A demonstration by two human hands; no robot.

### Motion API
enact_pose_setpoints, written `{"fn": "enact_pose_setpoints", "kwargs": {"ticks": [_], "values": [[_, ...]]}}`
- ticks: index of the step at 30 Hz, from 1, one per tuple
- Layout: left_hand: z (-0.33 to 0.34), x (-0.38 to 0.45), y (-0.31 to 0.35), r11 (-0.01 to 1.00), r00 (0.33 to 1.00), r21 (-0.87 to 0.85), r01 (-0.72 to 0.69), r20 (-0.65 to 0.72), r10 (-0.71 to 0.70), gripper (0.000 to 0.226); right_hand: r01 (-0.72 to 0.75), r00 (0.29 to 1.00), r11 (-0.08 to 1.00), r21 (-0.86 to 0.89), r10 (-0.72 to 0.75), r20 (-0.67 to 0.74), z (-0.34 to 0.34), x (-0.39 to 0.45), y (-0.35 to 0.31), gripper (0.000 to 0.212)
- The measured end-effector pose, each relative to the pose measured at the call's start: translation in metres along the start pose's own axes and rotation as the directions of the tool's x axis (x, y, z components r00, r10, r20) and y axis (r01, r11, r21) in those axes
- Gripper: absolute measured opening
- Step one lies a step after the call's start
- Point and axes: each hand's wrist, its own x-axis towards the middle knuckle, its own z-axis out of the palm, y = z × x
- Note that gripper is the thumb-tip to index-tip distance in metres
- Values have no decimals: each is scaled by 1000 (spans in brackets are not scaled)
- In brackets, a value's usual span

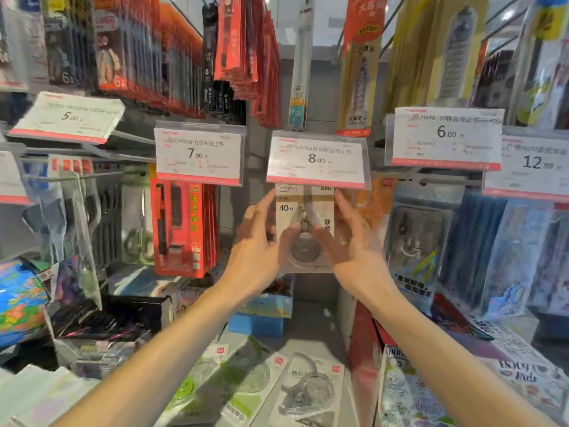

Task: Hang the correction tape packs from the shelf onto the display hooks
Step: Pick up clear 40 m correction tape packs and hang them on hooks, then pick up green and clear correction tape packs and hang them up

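Both hands are raised to a white correction tape pack (pixel 304 226) that hangs just under the 8.00 price tag (pixel 317 160), in the middle of the display. The left hand (pixel 258 241) holds its left edge and the right hand (pixel 351 241) holds its right edge, fingers pointing up along the card. More correction tape packs (pixel 277 383) lie on the near shelf (pixel 311 331) below, between the two forearms.

a stationery shop, by the look of it: rows of carded pen packs (pixel 129 47) hanging on display hooks, plastic price tags (pixel 317 160) clipped at the hook ends reading 7.90, 8.00, 6.00, more packaged goods (pixel 303 392) lying on the shelf below.
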Motion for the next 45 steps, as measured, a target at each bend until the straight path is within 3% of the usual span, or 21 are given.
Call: {"fn": "enact_pose_setpoints", "kwargs": {"ticks": [10, 15, 18, 21, 23, 26, 29, 32, 36, 45], "values": [[7, 7, -12, 1000, 1000, 12, 3, 27, -3, 77, -8, 998, 991, -136, 16, 56, 6, 8, 9, 69], [12, 10, -15, 999, 999, 0, 34, 33, -34, 77, -3, 995, 997, -80, 12, 102, 3, 12, 11, 66], [9, 7, -12, 1000, 999, 15, 28, 24, -28, 74, -78, 986, 997, 1, 77, 149, -7, 7, 12, 70], [2, -1, -7, 1000, 999, 9, 25, -48, -24, 61, -218, 968, 964, 149, 195, 159, -22, 1, 9, 59], [-5, -7, -3, 999, 996, 9, 35, -78, -34, 50, -275, 959, 949, 151, 260, 116, -30, -7, 3, 48], [-19, -22, 6, 994, 989, -62, 85, -113, -91, 28, -288, 957, 952, 102, 282, 69, -42, -24, -4, 27], [-34, -45, 18, 991, 985, -109, 83, -142, -98, 16, -304, 953, 924, 233, 297, 62, -55, -44, -11, 16], [-47, -71, 30, 977, 981, -189, 96, -148, -125, 12, -321, 946, 874, 365, 313, 83, -62, -66, -18, 14], [-57, -102, 39, 951, 972, -281, 130, -153, -178, 10, -354, 935, 845, 400, 324, 144, -62, -95, -24, 10], [-87, -149, 3, 895, 954, -393, 211, -117, -276, 16, -399, 916, 854, 334, 384, 115, -42, -137, -46, 10]]}}
